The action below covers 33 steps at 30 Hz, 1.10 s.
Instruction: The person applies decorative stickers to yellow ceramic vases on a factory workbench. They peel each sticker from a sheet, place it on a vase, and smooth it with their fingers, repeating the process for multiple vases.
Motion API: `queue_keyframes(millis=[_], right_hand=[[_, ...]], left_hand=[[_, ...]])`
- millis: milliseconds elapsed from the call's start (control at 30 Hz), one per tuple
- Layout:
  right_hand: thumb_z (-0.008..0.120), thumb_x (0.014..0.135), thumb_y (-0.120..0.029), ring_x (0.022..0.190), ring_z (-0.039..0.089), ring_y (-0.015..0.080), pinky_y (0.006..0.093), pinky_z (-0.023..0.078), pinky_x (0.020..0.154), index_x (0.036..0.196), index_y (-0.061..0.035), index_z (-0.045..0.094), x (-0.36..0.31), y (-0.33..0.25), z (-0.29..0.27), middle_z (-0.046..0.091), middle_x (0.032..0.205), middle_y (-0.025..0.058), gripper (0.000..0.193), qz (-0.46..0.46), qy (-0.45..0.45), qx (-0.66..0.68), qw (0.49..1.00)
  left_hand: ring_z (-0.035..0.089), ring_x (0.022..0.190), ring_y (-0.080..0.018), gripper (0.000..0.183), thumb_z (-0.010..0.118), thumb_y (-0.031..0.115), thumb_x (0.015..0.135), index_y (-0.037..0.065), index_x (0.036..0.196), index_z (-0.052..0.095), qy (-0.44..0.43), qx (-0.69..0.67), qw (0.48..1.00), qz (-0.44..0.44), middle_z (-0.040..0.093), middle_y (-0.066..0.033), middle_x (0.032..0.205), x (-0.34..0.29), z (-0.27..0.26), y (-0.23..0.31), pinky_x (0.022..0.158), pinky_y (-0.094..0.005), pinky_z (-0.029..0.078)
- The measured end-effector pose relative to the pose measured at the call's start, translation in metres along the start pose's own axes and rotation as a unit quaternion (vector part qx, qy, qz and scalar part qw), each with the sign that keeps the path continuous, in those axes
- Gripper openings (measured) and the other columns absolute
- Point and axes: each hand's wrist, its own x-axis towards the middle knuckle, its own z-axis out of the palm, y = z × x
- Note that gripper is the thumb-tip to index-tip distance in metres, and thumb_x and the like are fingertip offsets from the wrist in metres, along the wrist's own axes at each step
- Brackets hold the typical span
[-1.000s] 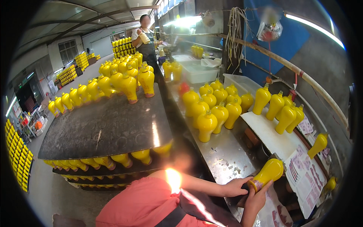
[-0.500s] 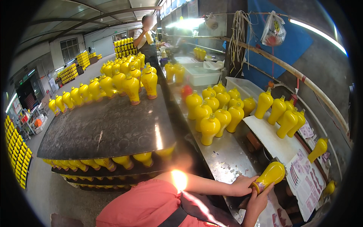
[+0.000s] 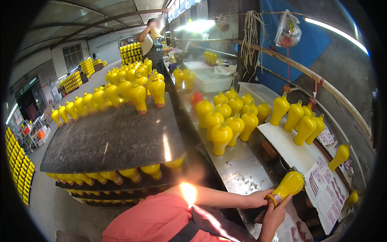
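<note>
A glossy yellow bottle [image 3: 289, 185] lies tilted in my hands, its foot toward me and its neck pointing away. Around the foot runs a patterned reddish band. My right hand [image 3: 275, 213] cradles it from below and the right side, fingers wrapped along the body. With its fingertips closed at the foot, my left hand [image 3: 258, 199] grips from the left. Beyond them, a sheet of printed decals [image 3: 325, 191] rests on a slanted white board [image 3: 278, 139]. Several more yellow bottles [image 3: 221, 138] stand upright on the metal bench [image 3: 225, 161].
Left of the bench, a dark board [image 3: 109, 141] carries rows of yellow bottles [image 3: 138, 97], with more stacked beneath. A white plastic tub [image 3: 211, 80] sits farther along. Behind, a person [image 3: 152, 46] in an apron holds up a pale bottle. A pole [image 3: 310, 69] crosses at right.
My hands keep nearly the same grip on the bottle, with the left fingers slightly shifted at its foot. The person behind has raised a pale bottle higher and turned.
</note>
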Motion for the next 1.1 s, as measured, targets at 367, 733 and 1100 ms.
queue_keyframes(millis=[367,733,1100], right_hand=[[0.072,0.093,-0.024,0.101,0.069,0.0468,0.0494,0.053,0.085,0.165,-0.0074,0.016,-0.001,0.003,0.0,0.071,0.111,0.0294,0.093,-0.008,0.006,0.009,1.0],[0.073,0.092,-0.024,0.099,0.07,0.0474,0.0496,0.053,0.085,0.166,-0.0105,0.013,0.0,0.004,-0.001,0.071,0.11,0.0288,0.097,-0.007,0.001,0.004,1.0],[0.074,0.091,-0.021,0.093,0.071,0.0464,0.0488,0.054,0.08,0.167,-0.0115,0.012,0.0,-0.002,-0.007,0.072,0.104,0.0276,0.098,0.036,-0.047,-0.013,0.998]], left_hand=[[0.052,0.138,-0.0223,0.065,0.063,0.012,0.099,0.009,0.159,0.037,0.012,0.029,1.0,-0.001,0.058,-0.0127,0.148,-0.004,0.001,0.005,0.116,-0.0337,0.039],[0.056,0.135,-0.0259,0.066,0.064,0.017,0.099,0.012,0.16,0.036,0.022,0.036,0.999,-0.021,0.06,-0.0145,0.145,-0.011,0.004,0.017,0.113,-0.0352,0.042],[0.066,0.119,-0.0374,0.069,0.068,0.022,0.093,0.013,0.156,0.041,0.052,0.127,0.99,-0.014,0.069,-0.0209,0.128,-0.009,0.005,0.005,0.101,-0.0405,0.051]])
